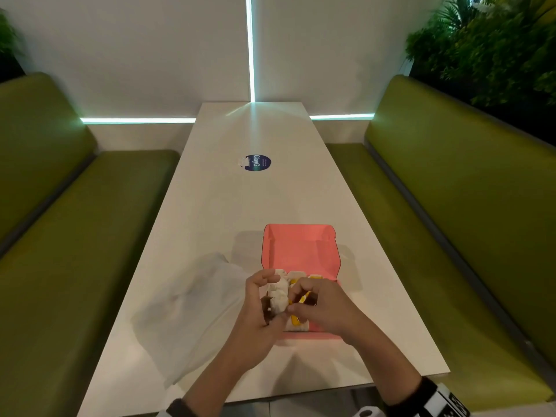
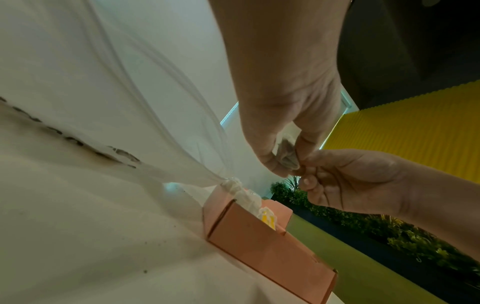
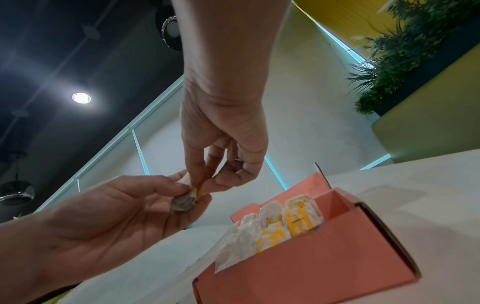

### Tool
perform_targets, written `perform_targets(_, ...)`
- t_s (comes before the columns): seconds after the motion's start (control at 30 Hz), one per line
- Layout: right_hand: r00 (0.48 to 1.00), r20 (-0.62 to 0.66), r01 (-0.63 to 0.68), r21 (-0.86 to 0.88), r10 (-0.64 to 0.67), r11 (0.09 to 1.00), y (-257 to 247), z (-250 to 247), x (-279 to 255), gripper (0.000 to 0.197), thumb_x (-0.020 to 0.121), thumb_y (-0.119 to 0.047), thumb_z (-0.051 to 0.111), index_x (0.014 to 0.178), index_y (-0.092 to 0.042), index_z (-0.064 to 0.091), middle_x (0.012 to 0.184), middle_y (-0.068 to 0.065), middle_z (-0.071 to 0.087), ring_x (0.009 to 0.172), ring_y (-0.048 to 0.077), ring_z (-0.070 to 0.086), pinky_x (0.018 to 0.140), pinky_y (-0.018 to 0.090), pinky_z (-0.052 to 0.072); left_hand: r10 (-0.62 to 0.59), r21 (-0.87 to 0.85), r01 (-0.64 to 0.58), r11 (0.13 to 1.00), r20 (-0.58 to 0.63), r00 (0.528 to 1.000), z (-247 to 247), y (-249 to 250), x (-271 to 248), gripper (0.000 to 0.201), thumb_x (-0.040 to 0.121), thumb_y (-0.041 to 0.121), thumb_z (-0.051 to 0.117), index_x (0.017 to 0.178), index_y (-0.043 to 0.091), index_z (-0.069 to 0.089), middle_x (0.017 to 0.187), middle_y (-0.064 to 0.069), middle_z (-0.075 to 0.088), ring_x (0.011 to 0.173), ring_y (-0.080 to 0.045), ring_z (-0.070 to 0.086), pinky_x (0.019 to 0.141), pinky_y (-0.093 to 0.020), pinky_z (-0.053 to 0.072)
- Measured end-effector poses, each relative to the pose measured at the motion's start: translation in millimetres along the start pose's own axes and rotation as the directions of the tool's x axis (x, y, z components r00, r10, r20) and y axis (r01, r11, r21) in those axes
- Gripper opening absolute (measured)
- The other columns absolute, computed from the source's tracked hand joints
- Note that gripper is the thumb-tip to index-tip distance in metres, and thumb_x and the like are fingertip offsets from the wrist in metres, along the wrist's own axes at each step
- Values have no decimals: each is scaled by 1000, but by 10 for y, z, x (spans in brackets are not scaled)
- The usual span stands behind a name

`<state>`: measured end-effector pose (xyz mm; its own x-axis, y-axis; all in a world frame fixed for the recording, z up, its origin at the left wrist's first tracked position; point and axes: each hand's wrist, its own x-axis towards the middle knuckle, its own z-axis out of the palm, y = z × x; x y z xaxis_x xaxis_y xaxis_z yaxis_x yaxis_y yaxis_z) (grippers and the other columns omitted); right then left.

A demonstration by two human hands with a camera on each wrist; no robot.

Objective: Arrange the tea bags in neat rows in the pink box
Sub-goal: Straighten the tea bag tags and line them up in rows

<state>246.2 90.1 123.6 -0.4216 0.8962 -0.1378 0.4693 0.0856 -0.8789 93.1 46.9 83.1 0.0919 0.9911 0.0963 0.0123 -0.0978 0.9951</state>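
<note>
Above the pink box (image 3: 311, 267), left hand (image 3: 109, 214) and right hand (image 3: 223, 133) both pinching one tea bag (image 3: 185, 202), fingertips clamped together on it. Inside the box, more tea bags (image 3: 275, 226) standing upright. Left of the box, clear plastic bag (image 1: 192, 302).

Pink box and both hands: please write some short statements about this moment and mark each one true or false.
1. The pink box has its lid open. True.
2. Both hands hold one tea bag above the box. True: the left hand and the right hand pinch it together.
3. The box contains no tea bags yet. False: several tea bags in the box already stand there.
4. The clear plastic bag lies on the right of the box. False: it lies on the left.
5. A round blue sticker is on the white table. True.
</note>
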Motion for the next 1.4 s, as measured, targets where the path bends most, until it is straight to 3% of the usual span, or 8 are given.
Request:
perform_targets(0.3, 996, -84, 46, 92, -38, 995, -76, 19, -25, 8, 78, -16, 73, 73, -17, 67, 100, -12, 64, 74, 7, 59, 72, 21, 51, -37, 146, 76, 986, -253, 967, -44, 24, 7, 21, 86, 2, 61, 90, 22, 64, 85, 3, 68, 71, -7, 63, 65, -15, 48)
perform_targets(0.57, 998, -68, -2, 103, 9, 995, -47, 5, -31, 22, 74, -7, 75, 83, -24, 65, 78, -5, 65, 62, 10, 55, 69, 36, 54, -34, 93, 62, 994, -270, 962, -42, 33, -1, 21, 84, -3, 61, 89, 18, 65, 80, 6, 69, 67, -10, 63, 63, -18, 51)
perform_targets(0.77, 989, -141, 51, 93, -38, 994, -119, -71, -43, 19, 75, -5, 74, 71, -21, 64, 69, -11, 62, 56, 3, 54, 59, 21, 50, -64, 167, 115, 979, -286, 956, -77, 14, -23, 25, 86, 6, 62, 96, 29, 59, 88, 15, 63, 76, -8, 60, 67, -26, 54)
perform_targets(0.93, 766, -642, 48, 20, -24, 999, -138, -192, 43, 23, 80, -11, 71, 69, -26, 59, 79, -6, 63, 62, 8, 56, 60, 20, 44, -58, 206, 128, 970, -314, 948, -95, 52, -54, 29, 86, 9, 62, 102, 31, 55, 107, 12, 53, 80, -10, 58, 68, -23, 51)
perform_targets(1.03, 993, 6, 113, -262, -116, 958, -186, -182, -15, 8, 76, -6, 73, 74, -13, 69, 72, -13, 58, 61, 2, 53, 63, 19, 45, -37, 191, 108, 976, -345, 938, -86, 94, -44, 27, 87, 7, 61, 101, 29, 54, 109, 14, 53, 77, -3, 57, 65, -16, 50)
perform_targets(1.07, 976, 208, 127, -306, -64, 944, -193, -145, -48, 3, 76, -7, 73, 78, -9, 71, 69, -15, 57, 59, 1, 54, 63, 19, 45, -22, 191, 94, 977, -348, 937, -87, 103, -38, 27, 86, 6, 60, 101, 28, 54, 109, 13, 54, 76, -1, 56, 65, -13, 48)
perform_targets(1.2, 927, -349, -16, -396, -134, 918, -105, -128, 14, 5, 79, -12, 68, 75, -14, 66, 77, -9, 59, 67, 4, 54, 66, 22, 44, 19, 193, 48, 980, -332, 943, -100, 146, -30, 22, 87, 2, 58, 95, 23, 59, 103, 11, 61, 78, 3, 56, 65, -7, 44)
perform_targets(1.4, 982, 180, 141, -474, -61, 869, -180, -162, -32, 6, 77, -16, 71, 82, -12, 69, 68, -19, 52, 60, -4, 49, 62, 14, 41, 33, 172, -4, 985, -163, 986, -127, 102, -50, 31, 81, 46, 52, 103, 30, 67, 105, 18, 67, 98, -1, 60, 80, -12, 44)
